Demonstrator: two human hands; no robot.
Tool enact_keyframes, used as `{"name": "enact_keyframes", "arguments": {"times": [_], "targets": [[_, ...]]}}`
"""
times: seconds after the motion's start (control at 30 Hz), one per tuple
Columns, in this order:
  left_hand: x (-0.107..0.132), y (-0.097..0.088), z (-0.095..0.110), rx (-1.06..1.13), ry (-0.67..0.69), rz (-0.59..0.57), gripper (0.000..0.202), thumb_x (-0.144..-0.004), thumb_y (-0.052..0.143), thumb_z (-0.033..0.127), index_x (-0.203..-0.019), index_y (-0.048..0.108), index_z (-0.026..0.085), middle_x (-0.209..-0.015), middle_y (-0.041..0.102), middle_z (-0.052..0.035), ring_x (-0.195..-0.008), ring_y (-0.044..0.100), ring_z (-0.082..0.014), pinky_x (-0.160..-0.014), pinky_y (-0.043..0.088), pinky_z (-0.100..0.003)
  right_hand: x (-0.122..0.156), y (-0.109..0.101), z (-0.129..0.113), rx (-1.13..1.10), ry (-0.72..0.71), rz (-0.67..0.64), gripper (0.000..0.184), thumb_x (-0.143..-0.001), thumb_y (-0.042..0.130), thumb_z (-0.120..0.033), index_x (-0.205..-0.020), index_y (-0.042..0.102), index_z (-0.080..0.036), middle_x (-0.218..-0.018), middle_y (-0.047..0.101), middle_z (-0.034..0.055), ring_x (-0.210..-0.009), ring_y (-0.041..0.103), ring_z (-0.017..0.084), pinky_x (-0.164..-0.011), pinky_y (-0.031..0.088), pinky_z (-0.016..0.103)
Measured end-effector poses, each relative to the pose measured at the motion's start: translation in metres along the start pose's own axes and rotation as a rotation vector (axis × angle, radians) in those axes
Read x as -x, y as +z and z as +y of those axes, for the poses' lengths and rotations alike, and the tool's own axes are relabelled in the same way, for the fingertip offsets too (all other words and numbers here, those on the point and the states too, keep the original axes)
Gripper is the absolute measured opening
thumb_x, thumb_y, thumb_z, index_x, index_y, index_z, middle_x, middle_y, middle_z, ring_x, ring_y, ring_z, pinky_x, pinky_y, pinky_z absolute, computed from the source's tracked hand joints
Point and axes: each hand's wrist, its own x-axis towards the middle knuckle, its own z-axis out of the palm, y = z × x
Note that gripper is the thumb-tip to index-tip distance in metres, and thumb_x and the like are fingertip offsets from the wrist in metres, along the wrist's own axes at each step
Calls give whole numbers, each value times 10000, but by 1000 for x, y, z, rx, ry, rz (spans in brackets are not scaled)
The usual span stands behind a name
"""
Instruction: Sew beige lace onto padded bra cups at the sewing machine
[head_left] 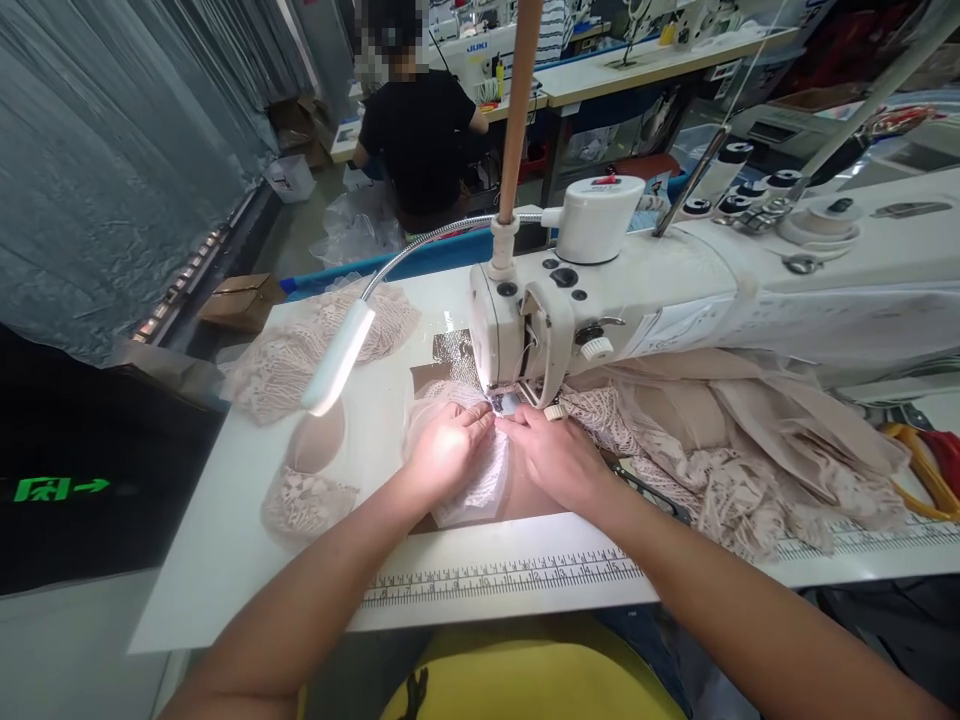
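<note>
Under the needle area of a white sewing machine lies a pale pink lace fabric piece. My left hand grips it just left of the presser foot, fingers pressed together on the lace. On the other side, my right hand has its fingertips close to the foot, closed on the same fabric's edge. Part of the fabric is hidden beneath both hands. Beside my right wrist a heap of beige lace and mesh spreads along the machine bed.
A lit lamp on a bent metal neck hangs over the left side. Lace pieces and a beige moulded cup lie on the white table. A printed ruler runs along the front edge. Ahead, a person in black sits.
</note>
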Motion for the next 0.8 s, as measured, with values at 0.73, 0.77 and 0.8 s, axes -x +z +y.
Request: {"name": "enact_keyframes", "arguments": {"times": [0.73, 0.77, 0.8], "targets": [[-9, 3, -16, 86, 65, 65, 329, -965, 404, 256, -1159, 632, 119, -1223, 637, -122, -966, 600, -229, -830, 510, -396, 2, 7, 0, 56, -10, 72, 452, -810, 424, -46, -1167, 641, -217, -919, 624, 48, -700, 474, 153, -570, 286, 288], [-10, 3, -17, 88, 60, 60, 330, -966, 401, 253, -1164, 628, 118, -1215, 640, -123, -980, 596, -230, -845, 502, -397, 2, 7, 0, 54, -9, 73, 444, -818, 418, -51, -1163, 642, -216, -917, 622, 48, -698, 474, 154, -567, 285, 291], [-10, 3, -17, 88, 54, 55, 330, -967, 397, 251, -1166, 626, 122, -1208, 643, -122, -990, 592, -230, -856, 495, -400, 2, 7, 0, 52, -9, 74, 437, -825, 413, -56, -1161, 643, -214, -915, 621, 49, -697, 476, 154, -565, 285, 295]]}}
